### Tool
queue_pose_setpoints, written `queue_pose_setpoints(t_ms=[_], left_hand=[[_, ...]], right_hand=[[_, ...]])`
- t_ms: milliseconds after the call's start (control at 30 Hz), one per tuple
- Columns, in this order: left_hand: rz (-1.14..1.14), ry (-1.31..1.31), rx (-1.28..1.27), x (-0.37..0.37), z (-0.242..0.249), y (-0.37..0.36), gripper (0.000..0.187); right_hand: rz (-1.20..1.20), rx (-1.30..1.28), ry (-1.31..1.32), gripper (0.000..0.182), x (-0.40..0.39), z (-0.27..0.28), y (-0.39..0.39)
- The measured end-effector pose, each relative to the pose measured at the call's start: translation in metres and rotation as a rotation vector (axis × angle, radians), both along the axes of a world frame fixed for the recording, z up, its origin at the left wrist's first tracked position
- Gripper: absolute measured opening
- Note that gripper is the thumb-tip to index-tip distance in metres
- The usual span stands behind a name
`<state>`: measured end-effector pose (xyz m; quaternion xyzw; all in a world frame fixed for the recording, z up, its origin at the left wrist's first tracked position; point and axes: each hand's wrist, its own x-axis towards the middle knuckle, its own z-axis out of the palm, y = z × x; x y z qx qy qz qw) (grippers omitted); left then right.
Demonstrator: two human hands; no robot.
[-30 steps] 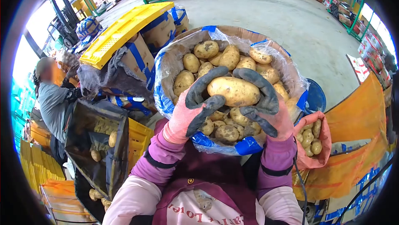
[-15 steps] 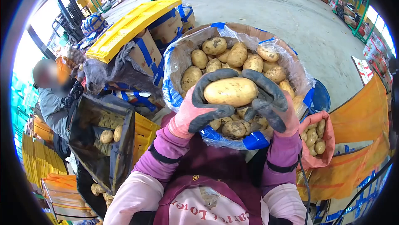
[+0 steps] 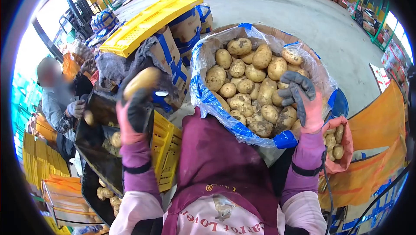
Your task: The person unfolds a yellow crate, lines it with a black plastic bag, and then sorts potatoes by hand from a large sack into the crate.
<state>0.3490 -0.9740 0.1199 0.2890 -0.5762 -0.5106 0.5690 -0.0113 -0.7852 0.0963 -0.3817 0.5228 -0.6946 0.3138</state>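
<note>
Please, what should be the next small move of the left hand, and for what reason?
I would suggest that the left hand lower its potato into the black-lined bin and release it there. The hand holds it up near the bin's edge, and another potato lies inside. The right hand, seemingly empty, is over the round box.

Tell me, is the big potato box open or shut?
Open: nothing covers the plastic-lined cardboard box, and the potatoes inside show from above.

The left hand (image 3: 133,112) holds what seems a blurred potato (image 3: 142,82), the right hand (image 3: 303,100) above the round box (image 3: 197,83).
</note>
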Motion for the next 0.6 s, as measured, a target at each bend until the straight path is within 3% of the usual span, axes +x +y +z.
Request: queue_pose_setpoints(t_ms=[33, 100, 167, 200, 233, 267, 333, 400, 433, 467, 533, 567, 600], left_hand=[[0.124, -0.006, -0.016, 0.032, -0.01, -0.015, 0.042], [0.282, -0.383, -0.113, 0.122, -0.048, -0.051, 0.037], [0.349, -0.473, 0.112, 0.189, -0.084, -0.067, 0.032], [0.345, -0.609, 0.237, 0.209, -0.098, -0.067, 0.036], [0.336, -0.76, 0.268, 0.234, -0.12, -0.074, 0.029], [0.204, -1.192, -0.139, 0.279, -0.158, -0.099, 0.034], [0.408, -1.067, -0.097, 0.211, -0.12, -0.088, 0.033], [0.206, -0.629, -0.127, 0.103, -0.052, -0.066, 0.029], [0.225, -0.671, -0.056, 0.05, -0.017, -0.054, 0.03], [0.099, -0.577, -0.087, 0.001, 0.007, -0.048, 0.03], [-0.134, -0.655, -0.124, -0.088, 0.04, -0.034, 0.031], [-0.35, -0.714, -0.246, -0.129, 0.045, -0.038, 0.033], [-0.576, -0.707, -0.177, -0.169, 0.045, -0.035, 0.039]], right_hand=[[-0.033, 0.013, 0.021, 0.028, 0.0, 0.001, 0.0], [-0.089, 0.046, 0.041, 0.029, -0.001, 0.002, -0.001], [-0.091, 0.018, 0.029, 0.029, -0.002, 0.002, -0.003], [-0.089, 0.002, 0.036, 0.028, -0.003, 0.002, -0.003], [-0.088, -0.011, 0.023, 0.028, -0.004, 0.001, -0.004], [-0.098, -0.022, -0.008, 0.027, -0.006, 0.0, -0.004], [-0.106, -0.038, -0.048, 0.026, -0.008, 0.002, -0.003], [-0.041, 0.032, -0.097, 0.024, -0.005, 0.008, -0.001], [-0.03, 0.034, -0.109, 0.022, -0.003, 0.008, -0.001], [-0.024, 0.024, -0.116, 0.022, -0.004, 0.008, 0.0], [0.093, 0.07, -0.15, 0.022, -0.008, 0.008, 0.002], [0.171, 0.014, -0.186, 0.023, -0.009, 0.004, 0.002], [0.181, 0.131, -0.087, 0.021, -0.01, 0.006, 0.003]])
